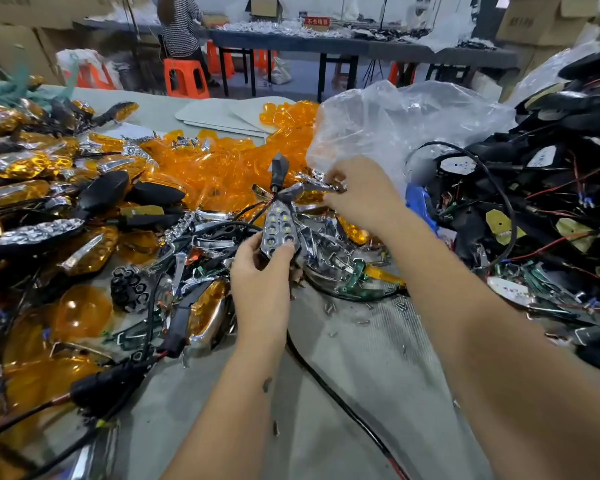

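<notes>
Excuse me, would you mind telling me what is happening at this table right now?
A person is working through lamp parts. The left hand holds a chrome lamp insert with wires attached, while the right hand pinches a small chrome piece beside a clear plastic bag. Orange lenses lie heaped behind.

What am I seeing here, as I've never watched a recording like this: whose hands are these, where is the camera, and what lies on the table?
There is no machine: these are a person's two bare hands, filmed by one wide camera worn on the head, looking forward and down. The left hand holds a small lamp unit with rows of white LEDs and a black stalk. The right hand pinches a chrome piece in its grip, beside a clear plastic bag. On the grey table lie heaps of orange lenses, and on the right a tangle of black wired housings.
</notes>
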### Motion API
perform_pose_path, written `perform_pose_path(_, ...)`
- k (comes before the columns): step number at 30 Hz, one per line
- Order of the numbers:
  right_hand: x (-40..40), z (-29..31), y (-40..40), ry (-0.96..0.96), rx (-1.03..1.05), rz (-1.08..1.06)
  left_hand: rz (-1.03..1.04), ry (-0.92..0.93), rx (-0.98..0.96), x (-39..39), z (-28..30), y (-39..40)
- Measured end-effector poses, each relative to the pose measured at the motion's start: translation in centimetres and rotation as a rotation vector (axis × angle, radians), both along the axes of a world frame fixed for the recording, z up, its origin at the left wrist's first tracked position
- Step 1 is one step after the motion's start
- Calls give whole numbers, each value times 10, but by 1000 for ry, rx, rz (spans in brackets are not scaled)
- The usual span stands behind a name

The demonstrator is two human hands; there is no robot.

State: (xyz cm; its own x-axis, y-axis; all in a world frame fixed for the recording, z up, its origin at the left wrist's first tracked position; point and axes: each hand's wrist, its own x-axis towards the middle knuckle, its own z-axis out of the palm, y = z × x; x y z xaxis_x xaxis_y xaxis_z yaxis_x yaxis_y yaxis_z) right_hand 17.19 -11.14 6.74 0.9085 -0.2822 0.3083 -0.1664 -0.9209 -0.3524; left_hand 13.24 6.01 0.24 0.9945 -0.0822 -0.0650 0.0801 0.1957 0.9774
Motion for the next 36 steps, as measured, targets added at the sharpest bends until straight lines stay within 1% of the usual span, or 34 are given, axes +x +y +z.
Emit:
perform_pose_path(2, 13, 0, 18, 21, -85, 112, -23, 59, -30, 4, 7, 6)
perform_pose_path(4, 28, -1, 37, 72, -85, 225, -30, 76, -92, 14, 17, 16)
perform_pose_path(5, 35, -3, 46, 91, -23, 276, -20, 79, -116, 20, 23, 23)
perform_pose_path(8, 49, -10, 69, 147, 327, 376, 47, 62, -144, 42, 41, 42)
perform_pose_path(9, 54, -13, 74, 158, 398, 395, 72, 54, -139, 48, 45, 47)
perform_pose_path(12, 74, -23, 81, 167, 453, 402, 137, 39, -131, 63, 47, 60)
perform_pose_path(14, 84, -31, 82, 154, 457, 321, 153, 49, -129, 67, 43, 65)
perform_pose_path(16, 92, -40, 80, 177, 396, 258, 153, 77, -153, 68, 38, 68)
perform_pose_path(19, 97, -46, 79, 358, 44, 306, 142, 94, -149, 69, 37, 69)
perform_pose_path(20, 98, -45, 78, 402, -35, 319, 137, 88, -140, 69, 38, 68)
perform_pose_path(21, 99, -43, 77, 424, -77, 317, 131, 82, -133, 69, 41, 68)
perform_pose_path(25, 86, -32, 55, 431, -128, 225, 121, 83, -120, 67, 49, 69)
perform_pose_path(27, 73, -31, 36, 402, -151, 164, 103, 73, -120, 64, 53, 69)
perform_pose_path(29, 60, -32, 20, 331, -77, 111, 65, 66, -132, 58, 57, 65)
perform_pose_path(31, 50, -33, 10, 203, 32, 72, -19, 96, -174, 50, 61, 57)
perform_pose_path(33, 43, -29, 5, 32, 132, 37, -192, 237, -293, 42, 67, 48)
perform_pose_path(35, 35, -20, 3, -110, 176, -16, -422, 467, -412, 34, 72, 40)
perform_pose_path(36, 29, -15, 1, -168, 199, -54, -515, 557, -433, 30, 72, 36)
